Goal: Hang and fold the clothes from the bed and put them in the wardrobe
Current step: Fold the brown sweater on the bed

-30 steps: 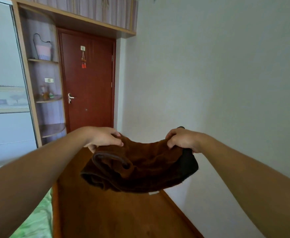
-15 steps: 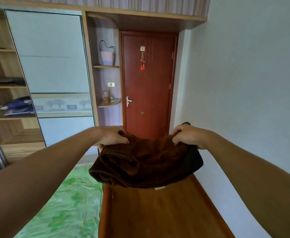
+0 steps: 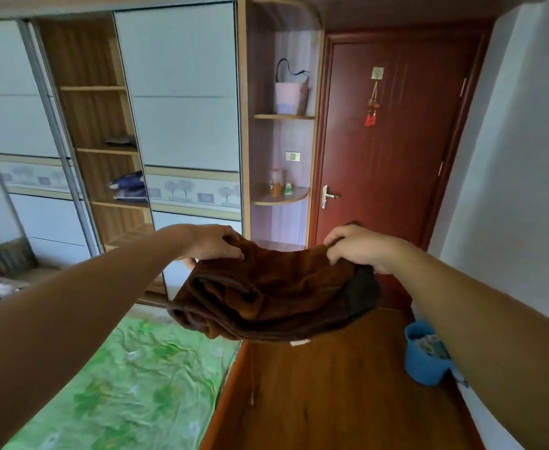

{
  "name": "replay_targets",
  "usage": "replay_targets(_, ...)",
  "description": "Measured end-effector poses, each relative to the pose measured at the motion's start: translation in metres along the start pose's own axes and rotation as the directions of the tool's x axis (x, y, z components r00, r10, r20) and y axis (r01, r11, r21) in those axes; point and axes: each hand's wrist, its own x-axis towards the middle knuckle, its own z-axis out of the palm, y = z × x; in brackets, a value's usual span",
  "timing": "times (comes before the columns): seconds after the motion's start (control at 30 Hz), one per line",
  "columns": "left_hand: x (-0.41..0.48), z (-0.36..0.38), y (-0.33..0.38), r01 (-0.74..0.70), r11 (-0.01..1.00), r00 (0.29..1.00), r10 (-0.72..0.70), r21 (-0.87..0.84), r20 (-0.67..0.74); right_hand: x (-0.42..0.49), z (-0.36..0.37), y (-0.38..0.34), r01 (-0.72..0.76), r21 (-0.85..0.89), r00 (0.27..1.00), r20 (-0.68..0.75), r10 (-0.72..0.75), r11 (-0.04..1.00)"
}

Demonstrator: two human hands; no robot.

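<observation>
Left hand: your left hand (image 3: 216, 243) is gripping the left top edge of the folded brown fleece garment (image 3: 266, 297), fingers curled over the cloth and the thumb tucked beneath.
Right hand: your right hand (image 3: 357, 248) is pinching the right top edge of the same garment, knuckles up and fingers bent round the fabric.
Garment place: you are holding it in the air at the middle of the frame, above the spot where the bed with the crumpled green sheet (image 3: 136, 378) is meeting the glossy brown wooden board (image 3: 331, 401); it is touching neither.
Garment axis: its long axis is running left to right across the frame, from one hand to the other, with the top edge dipping a little between them.
Garment lie: the bulk is sagging below your hands, and thick rolled folds are pointing toward the lower left.
Garment details: a dark grey patch (image 3: 362, 293) is showing at the right end, and a small white tag (image 3: 300, 342) is peeking out under the bottom edge.
Wardrobe: the wardrobe with pale sliding panels (image 3: 182, 92) is filling the upper left, and its wooden shelves (image 3: 101, 151) are standing open between the panels.
Shelf load: a folded dark blue bundle (image 3: 128, 188) is lying on one shelf.
Door: a dark red wooden door (image 3: 390, 157) is standing shut at the upper right.
Floor side: a round blue plastic bucket (image 3: 424, 358) is sitting at the right, partly behind your right forearm.
</observation>
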Motion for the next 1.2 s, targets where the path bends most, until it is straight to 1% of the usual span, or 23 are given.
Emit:
replay_targets(0.13,0.067,-0.021,0.003,0.089,0.996,0.993,-0.091,-0.029,-0.07,0.106,-0.015,-0.008,0.073,-0.038,0.995,0.072,-0.07,0.997)
replay_targets(0.23,0.119,-0.037,-0.007,0.149,0.989,0.979,-0.149,-0.01,-0.142,0.187,-0.011,-0.018,0.114,-0.058,0.984,0.146,-0.105,0.992)
replay_targets(0.3,0.159,-0.052,-0.02,0.179,0.984,0.97,-0.18,-0.02,-0.161,0.24,-0.004,-0.026,0.138,-0.064,0.974,0.187,-0.124,0.988)
replay_targets(0.43,0.249,-0.09,-0.058,0.223,0.969,0.959,-0.238,-0.108,-0.157,0.348,0.018,-0.045,0.198,-0.068,0.954,0.24,-0.177,0.978)
replay_targets(0.6,0.356,-0.148,-0.092,0.259,0.962,0.944,-0.271,-0.088,-0.187,0.489,0.043,-0.082,0.244,-0.079,0.938,0.272,-0.214,0.967)
replay_targets(0.83,0.464,-0.226,-0.106,0.389,0.912,0.892,-0.409,-0.133,-0.192,0.651,0.062,-0.136,0.313,-0.059,0.9,0.337,-0.276,0.948)
replay_targets(0.93,0.511,-0.247,-0.115,0.45,0.885,0.859,-0.466,-0.121,-0.212,0.713,0.073,-0.151,0.372,-0.047,0.863,0.384,-0.327,0.927)
replay_targets(1.07,0.568,-0.267,-0.128,0.521,0.839,0.806,-0.544,-0.156,-0.232,0.798,0.091,-0.165,0.479,-0.038,0.795,0.442,-0.415,0.877)
replay_targets(1.2,0.604,-0.281,-0.136,0.58,0.795,0.741,-0.606,-0.178,-0.289,0.864,0.104,-0.185,0.532,-0.004,0.722,0.524,-0.451,0.847)
